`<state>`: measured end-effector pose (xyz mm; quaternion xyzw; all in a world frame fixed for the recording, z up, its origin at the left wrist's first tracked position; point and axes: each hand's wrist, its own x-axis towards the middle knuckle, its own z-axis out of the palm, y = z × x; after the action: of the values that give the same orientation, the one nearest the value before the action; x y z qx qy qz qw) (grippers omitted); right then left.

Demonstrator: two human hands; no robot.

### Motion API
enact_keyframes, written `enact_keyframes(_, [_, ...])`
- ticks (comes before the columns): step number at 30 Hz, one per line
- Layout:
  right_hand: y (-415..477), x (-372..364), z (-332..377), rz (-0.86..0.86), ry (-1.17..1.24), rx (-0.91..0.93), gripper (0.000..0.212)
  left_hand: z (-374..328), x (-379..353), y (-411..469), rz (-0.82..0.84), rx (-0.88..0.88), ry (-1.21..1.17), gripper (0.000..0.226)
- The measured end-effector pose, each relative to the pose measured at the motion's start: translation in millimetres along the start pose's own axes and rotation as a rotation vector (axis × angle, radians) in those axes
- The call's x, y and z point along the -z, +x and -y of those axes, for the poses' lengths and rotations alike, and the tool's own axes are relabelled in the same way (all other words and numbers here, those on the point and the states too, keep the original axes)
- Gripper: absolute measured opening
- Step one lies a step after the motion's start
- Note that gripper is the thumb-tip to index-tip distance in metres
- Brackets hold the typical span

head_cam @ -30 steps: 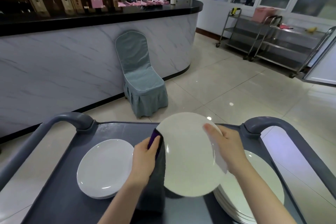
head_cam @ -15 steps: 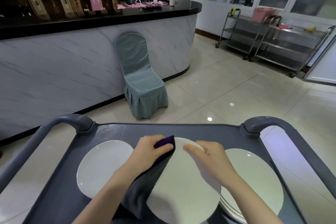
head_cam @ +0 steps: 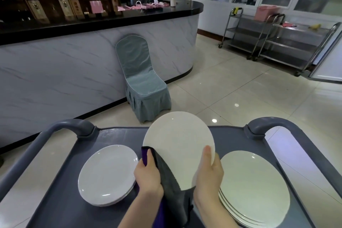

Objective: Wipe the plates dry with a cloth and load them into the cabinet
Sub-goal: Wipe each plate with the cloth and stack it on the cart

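Plate (head_cam: 177, 140) is tipped back up from flat now, right fingers (head_cam: 207, 153) gripping its rim, left fingers (head_cam: 149, 159) clutching the cloth (head_cam: 172, 183), so I'm still wiping.

One plate (head_cam: 178, 146) above the cart (head_cam: 114, 133) between left stack (head_cam: 108, 174) and right stack (head_cam: 255, 187); chair (head_cam: 146, 87) and counter (head_cam: 74, 72) beyond.

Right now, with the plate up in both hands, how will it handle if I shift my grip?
Probably slippery: the plate is glossy, and the right hand pinches its rim bare. Likely stiff and breakable: it looks like glazed ceramic, tilted above the cart. The cloth in the left hand should give the surer hold.
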<state>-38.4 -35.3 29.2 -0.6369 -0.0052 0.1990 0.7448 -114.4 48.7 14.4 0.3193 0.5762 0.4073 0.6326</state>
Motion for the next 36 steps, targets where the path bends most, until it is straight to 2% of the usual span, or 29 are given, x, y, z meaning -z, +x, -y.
enact_keyframes(3, [17.6,16.8,12.3,0.260,-0.172,-0.022,0.013,-15.8,12.9,16.3,0.072,-0.110,0.073,0.040])
enact_keyframes(6, [44.6,27.7,44.2,0.478,-0.403,0.088,0.013,-33.1,19.3,27.8,0.214,-0.369,0.358,0.041])
enact_keyframes(10, [59.6,20.4,73.8,0.705,-0.762,0.257,0.021,-60.8,11.2,30.8,0.524,-0.692,0.688,0.029])
enact_keyframes(12, [57.8,13.4,73.4,0.793,-0.896,0.384,0.035,-66.7,2.9,25.2,0.715,-0.780,0.806,0.036])
enact_keyframes(14, [53.3,8.8,67.9,0.826,-0.953,0.458,0.050,-64.1,-0.9,23.1,0.791,-0.808,0.858,0.041])
enact_keyframes(17, [53.8,12.5,61.9,0.795,-0.887,0.430,0.055,-52.0,3.9,23.6,0.748,-0.721,0.825,0.039])
enact_keyframes(19, [55.1,18.2,61.9,0.694,-0.779,0.328,0.052,-43.1,10.8,24.2,0.610,-0.589,0.737,0.033])
enact_keyframes(24, [40.0,16.0,38.0,0.216,-0.235,0.075,0.045,-11.4,14.2,7.9,0.120,-0.170,0.341,0.048])
enact_keyframes(27, [21.3,5.0,8.6,-0.028,0.044,-0.076,0.037,2.3,7.2,-4.2,-0.050,-0.042,0.233,0.045])
enact_keyframes(29, [14.7,5.6,-0.5,0.003,0.002,-0.105,0.028,3.5,9.4,3.5,-0.035,-0.031,0.196,0.044])
enact_keyframes(32, [25.8,17.5,11.8,0.224,-0.232,-0.030,0.018,-9.5,19.8,18.7,0.052,-0.110,0.247,0.047])
enact_keyframes(34, [40.5,22.6,37.0,0.390,-0.400,0.105,0.010,-21.3,24.8,24.4,0.179,-0.241,0.346,0.044])
enact_keyframes(36, [52.5,22.1,62.3,0.553,-0.606,0.207,0.013,-35.4,25.0,25.8,0.358,-0.391,0.515,0.037])
